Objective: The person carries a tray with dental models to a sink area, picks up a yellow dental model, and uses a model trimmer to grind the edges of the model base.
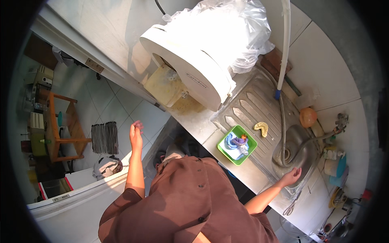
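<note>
My left hand (137, 132) is raised in the air left of the counter, above the tiled floor. Its fingers are loosely bent, with nothing seen in them. Over the near side of the steel sink basin (311, 160) is my right hand (291, 177), fingers loosely curled and nothing visible in it. A small green tray (219, 148) stands left of it at the counter's front edge, bearing blue, purple and white pieces too small to name. Just beyond the tray, a yellowish horseshoe-shaped dental cast (261, 129) lies on the ribbed drainboard (242, 108).
A white machine (198, 75) with a stained plate stands at the back, a clear plastic bag (253, 36) over it. A hose (282, 133) drops into the sink. An orange round object (308, 117), a tap (341, 120) and scissors (290, 207) are at right. Left is a wooden table (65, 140).
</note>
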`<state>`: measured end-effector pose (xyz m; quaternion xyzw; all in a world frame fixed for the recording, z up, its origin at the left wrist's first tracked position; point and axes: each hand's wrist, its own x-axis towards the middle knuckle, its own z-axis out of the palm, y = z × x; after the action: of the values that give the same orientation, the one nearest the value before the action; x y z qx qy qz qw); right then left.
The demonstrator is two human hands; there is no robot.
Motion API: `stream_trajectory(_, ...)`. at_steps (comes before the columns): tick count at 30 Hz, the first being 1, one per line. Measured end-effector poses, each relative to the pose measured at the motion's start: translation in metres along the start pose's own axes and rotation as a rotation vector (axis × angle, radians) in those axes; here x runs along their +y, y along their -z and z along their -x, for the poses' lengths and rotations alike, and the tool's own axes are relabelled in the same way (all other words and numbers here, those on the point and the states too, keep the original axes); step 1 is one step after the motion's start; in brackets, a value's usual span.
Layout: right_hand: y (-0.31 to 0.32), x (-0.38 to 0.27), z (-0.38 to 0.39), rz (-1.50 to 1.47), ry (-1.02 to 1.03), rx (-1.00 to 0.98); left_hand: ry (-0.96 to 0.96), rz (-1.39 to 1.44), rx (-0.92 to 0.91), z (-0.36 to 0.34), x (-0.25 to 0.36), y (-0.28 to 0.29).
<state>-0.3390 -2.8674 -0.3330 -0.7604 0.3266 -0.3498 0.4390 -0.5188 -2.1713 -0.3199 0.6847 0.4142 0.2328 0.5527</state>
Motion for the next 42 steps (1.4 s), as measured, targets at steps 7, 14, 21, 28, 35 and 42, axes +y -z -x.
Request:
stream_trajectory(7, -0.038, -0.069, 0.106, -0.141, -0.071, -0.101, -0.488, 0.179, -0.369, -0.121, 0.160, -0.030)
stream_trajectory(14, -0.038, -0.154, 0.215, 0.018, 0.184, -0.084, -0.534, 0.388, -0.625, -0.181, 0.205, -0.084)
stream_trajectory(21, 0.035, -0.148, 0.283, -0.025, -0.218, 0.071, -0.401, 0.548, -0.765, -0.224, 0.214, -0.123)
stream_trajectory(28, 0.064, -0.177, 0.289, -0.049, -0.152, 0.187, -0.335, 0.539, -0.749, -0.229, 0.214, -0.144)
stream_trajectory(35, 0.057, -0.175, 0.253, -0.287, -0.208, 0.260, -0.340, 0.330, -0.838, -0.232, 0.214, -0.155)
stream_trajectory(42, 0.001, -0.259, 0.135, -0.769, -0.114, 0.231, -0.230, 0.336, -0.858, -0.340, 0.133, -0.166)
